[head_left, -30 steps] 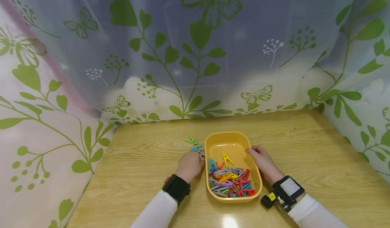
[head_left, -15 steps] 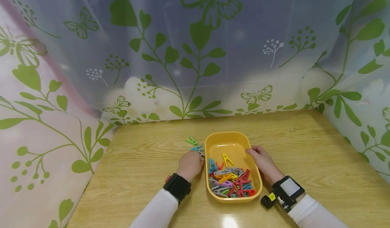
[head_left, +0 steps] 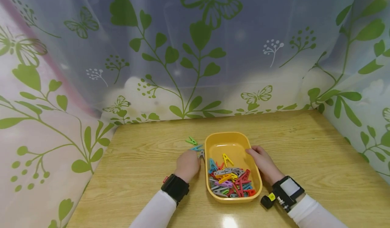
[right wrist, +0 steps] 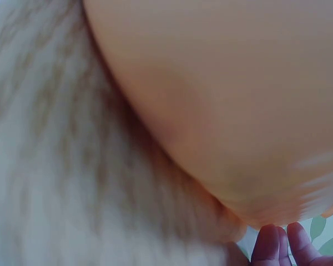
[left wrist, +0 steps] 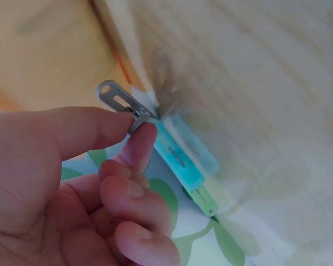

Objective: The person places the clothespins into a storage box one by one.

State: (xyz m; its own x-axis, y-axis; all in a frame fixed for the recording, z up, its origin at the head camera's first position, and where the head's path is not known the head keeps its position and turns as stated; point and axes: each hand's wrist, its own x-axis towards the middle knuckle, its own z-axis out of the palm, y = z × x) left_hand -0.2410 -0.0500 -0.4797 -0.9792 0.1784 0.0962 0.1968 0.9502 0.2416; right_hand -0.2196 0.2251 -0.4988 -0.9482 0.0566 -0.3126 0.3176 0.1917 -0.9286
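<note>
A yellow tray (head_left: pixel 231 142) holds several coloured clothes pegs (head_left: pixel 230 180) heaped at its near end. My left hand (head_left: pixel 189 163) sits just left of the tray, thumb and forefinger pinching a grey peg (left wrist: pixel 122 102) against the tray's left rim (left wrist: pixel 119 61). A blue peg (left wrist: pixel 180 158) is clipped on the rim right beside it, and a green peg (head_left: pixel 191 141) sits farther back. My right hand (head_left: pixel 264 163) grips the tray's right wall, fingers curled over the rim; in the right wrist view the tray wall (right wrist: pixel 227 100) fills the frame, with fingertips (right wrist: pixel 277 246) at the bottom.
The tray stands on a wooden table (head_left: pixel 304 153). A sheer curtain (head_left: pixel 195 52) printed with green leaves and butterflies hangs around the table's back and both sides. Black wrist-worn devices sit on both forearms.
My left hand has shifted slightly left and toward me with the grey peg. The right hand and the tray have stayed put.
</note>
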